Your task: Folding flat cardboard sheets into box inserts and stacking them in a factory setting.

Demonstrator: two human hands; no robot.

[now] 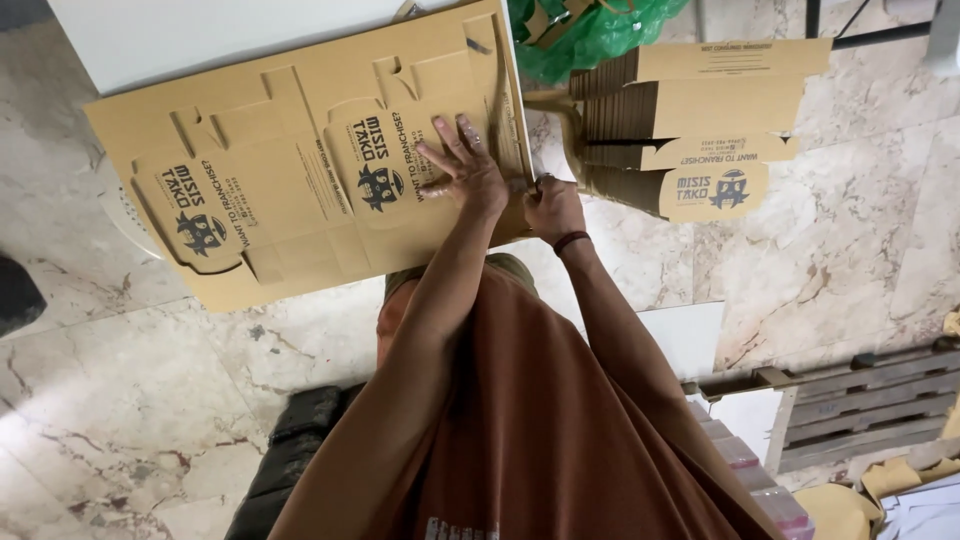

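Note:
A flat, unfolded brown cardboard box blank (300,170) with dark printed logos lies across the upper middle of the view. My left hand (462,165) rests flat on its right part, palm down with fingers spread. My right hand (552,205), with a dark band on the wrist, is closed on the blank's right edge, right beside my left hand. Both arms reach out from my brown shirt at the bottom.
A stack of folded brown boxes (690,120) stands just right of my hands, with a green plastic bag (590,35) behind it. A white surface (200,35) lies under the blank. A wooden pallet (860,400) sits at right on the marble floor (120,380).

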